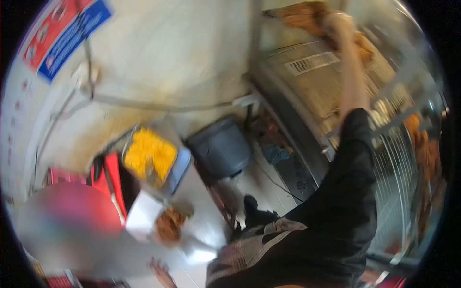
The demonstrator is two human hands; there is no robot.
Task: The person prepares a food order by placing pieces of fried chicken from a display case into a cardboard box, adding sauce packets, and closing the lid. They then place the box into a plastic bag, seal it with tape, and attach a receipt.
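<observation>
My right hand (pixel 337 21) reaches with a bent, dark-sleeved arm into a glass-sided display case. Its fingers look curled round a large brown fried piece (pixel 305 17), probably chicken, though blur softens the detail. More brown fried food (pixel 365 49) lies just beside that wrist. Low in the view, my left hand (pixel 161 271) is near the metal table (pixel 204 223) with its fingers spread and nothing in them. On that table, another browned fried piece (pixel 169 225) sits beside a white sheet (pixel 143 213).
Yellow food fills a tray (pixel 165 189) at the wall, near a red item (pixel 108 180) with a dark handle. A dark bin (pixel 220 146) stands between table and case. Wire racks (pixel 394 177) are at right; a cable (pixel 158 104) crosses the wall. A blurred person (pixel 72 228) is at left.
</observation>
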